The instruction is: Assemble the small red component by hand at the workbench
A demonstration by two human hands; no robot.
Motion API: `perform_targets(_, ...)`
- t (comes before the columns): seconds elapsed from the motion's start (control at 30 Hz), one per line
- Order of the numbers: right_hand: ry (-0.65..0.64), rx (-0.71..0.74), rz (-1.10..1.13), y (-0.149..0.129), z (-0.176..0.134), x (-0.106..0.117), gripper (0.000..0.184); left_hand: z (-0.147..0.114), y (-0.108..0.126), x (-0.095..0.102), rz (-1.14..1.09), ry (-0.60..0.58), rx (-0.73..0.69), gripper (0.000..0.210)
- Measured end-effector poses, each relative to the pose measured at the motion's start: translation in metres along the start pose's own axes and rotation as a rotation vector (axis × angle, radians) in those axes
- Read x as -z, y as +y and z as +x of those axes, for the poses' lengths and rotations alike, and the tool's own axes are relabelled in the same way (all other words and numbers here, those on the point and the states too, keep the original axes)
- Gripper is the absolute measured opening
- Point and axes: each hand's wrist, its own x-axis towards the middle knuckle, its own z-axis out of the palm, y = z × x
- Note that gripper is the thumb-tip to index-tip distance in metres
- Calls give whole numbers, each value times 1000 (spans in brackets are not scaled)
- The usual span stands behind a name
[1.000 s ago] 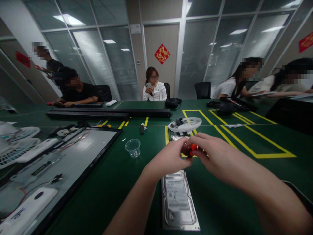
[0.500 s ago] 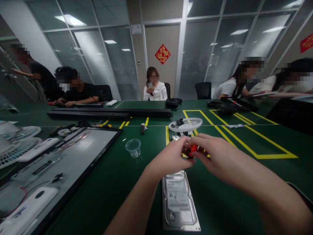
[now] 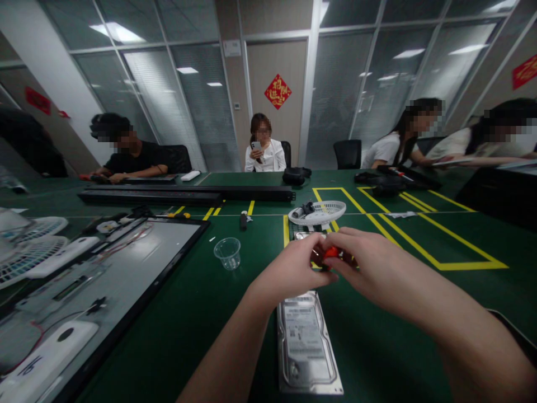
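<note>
My left hand point(image 3: 293, 268) and my right hand point(image 3: 363, 254) meet above the green table, fingers curled toward each other. Between them shows a small red object with dark parts point(image 3: 331, 252), mostly covered by the fingers, so its kind is unclear. The right fingers pinch it; the left fingers close around its dark side. Below the hands a silver hard drive point(image 3: 304, 341) with a printed label lies flat, its far end hidden by my left hand. Just beyond the hands another shiny metal piece point(image 3: 299, 236) is partly covered.
Left of my hands stand a clear plastic cup point(image 3: 227, 254) and a large flat panel point(image 3: 138, 274) with white cases on it. Beyond are a white basket point(image 3: 335, 211) holding dark parts and long black bars point(image 3: 251, 193). Several people sit around the table.
The red object has turned slightly between my fingers, while both hands stay in nearly the same place. At the far left, a standing person has shifted further out of view.
</note>
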Motion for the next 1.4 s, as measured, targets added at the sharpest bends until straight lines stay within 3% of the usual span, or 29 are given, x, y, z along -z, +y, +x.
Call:
perform_targets(0.13,-10,-75,-18,3,-1,-1,10,1,2,1,39,-47,12,18)
perform_targets(0.33,-11,37,57,-1,-4,2,36,0,2,-1,-54,4,-7,37)
perform_targets(0.5,-31,-57,-15,-4,0,1,11,1,1,-1,23,-25,-24,27)
perform_targets(0.57,-16,-90,-34,-2,0,0,9,2,1,-1,44,-48,-4,20)
perform_targets(0.67,21,-40,-17,1,-2,0,15,1,2,0,31,-24,-10,28)
perform_targets(0.8,4,24,19,0,-2,-1,38,0,1,-1,-27,2,3,37)
perform_targets(1.0,-20,-73,-20,0,1,-2,9,1,2,0,33,-30,-6,25)
perform_targets(1.27,4,37,45,2,-3,-1,35,0,1,-1,66,15,-14,30)
perform_targets(1.4,-15,-28,15,1,-1,-1,17,1,0,0,68,-16,-14,32)
